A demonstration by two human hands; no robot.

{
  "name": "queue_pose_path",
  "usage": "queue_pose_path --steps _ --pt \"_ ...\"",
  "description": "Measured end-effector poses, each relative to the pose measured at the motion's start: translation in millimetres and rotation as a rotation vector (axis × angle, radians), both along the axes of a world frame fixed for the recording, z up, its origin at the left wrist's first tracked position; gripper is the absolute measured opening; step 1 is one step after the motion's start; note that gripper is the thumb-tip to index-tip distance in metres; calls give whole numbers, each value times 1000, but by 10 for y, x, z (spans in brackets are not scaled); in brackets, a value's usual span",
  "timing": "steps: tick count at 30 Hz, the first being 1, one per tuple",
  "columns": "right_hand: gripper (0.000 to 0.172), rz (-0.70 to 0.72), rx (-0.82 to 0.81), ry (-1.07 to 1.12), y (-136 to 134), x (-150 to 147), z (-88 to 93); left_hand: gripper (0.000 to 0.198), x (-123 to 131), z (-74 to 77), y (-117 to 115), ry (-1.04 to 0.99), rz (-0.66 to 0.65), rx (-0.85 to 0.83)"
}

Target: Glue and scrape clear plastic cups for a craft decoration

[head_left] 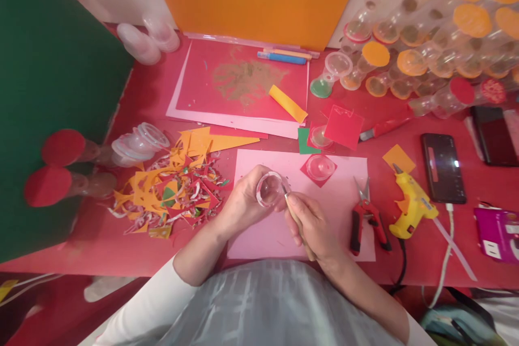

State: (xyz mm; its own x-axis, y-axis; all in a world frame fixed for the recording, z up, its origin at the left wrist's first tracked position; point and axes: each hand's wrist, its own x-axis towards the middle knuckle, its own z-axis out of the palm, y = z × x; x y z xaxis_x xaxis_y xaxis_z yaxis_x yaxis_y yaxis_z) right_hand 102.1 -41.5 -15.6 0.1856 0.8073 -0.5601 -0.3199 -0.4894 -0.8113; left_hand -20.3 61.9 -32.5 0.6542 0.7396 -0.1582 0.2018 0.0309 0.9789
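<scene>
My left hand [242, 203] is closed around a small clear plastic cup [270, 189], held over a pink sheet of paper [336, 216]. My right hand [310, 224] grips a thin tool with a pale handle [292, 215], its tip touching the cup's rim. Another clear lid on a red paper square [319, 167] lies just beyond the hands on the pink sheet.
Red-handled scissors [366, 216] and a yellow glue gun [413, 205] lie to the right, with a phone [443, 167] beyond. A pile of paper scraps [170, 186] sits left. Clear jars with orange and red lids [438, 38] fill the back right. A green board [52, 81] stands left.
</scene>
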Motion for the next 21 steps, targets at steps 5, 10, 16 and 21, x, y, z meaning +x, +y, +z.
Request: queue_pose_path --steps 5,10,16,21 --pt "49 -2 4 9 -44 9 -14 26 -24 16 37 63 -5 89" --pt "42 11 180 -106 -68 79 10 37 -22 38 51 76 20 126" --pt "28 30 191 -540 116 226 116 34 -21 110 54 98 8 145" --pt "38 209 168 -786 318 207 118 29 -59 61 58 70 -14 213"
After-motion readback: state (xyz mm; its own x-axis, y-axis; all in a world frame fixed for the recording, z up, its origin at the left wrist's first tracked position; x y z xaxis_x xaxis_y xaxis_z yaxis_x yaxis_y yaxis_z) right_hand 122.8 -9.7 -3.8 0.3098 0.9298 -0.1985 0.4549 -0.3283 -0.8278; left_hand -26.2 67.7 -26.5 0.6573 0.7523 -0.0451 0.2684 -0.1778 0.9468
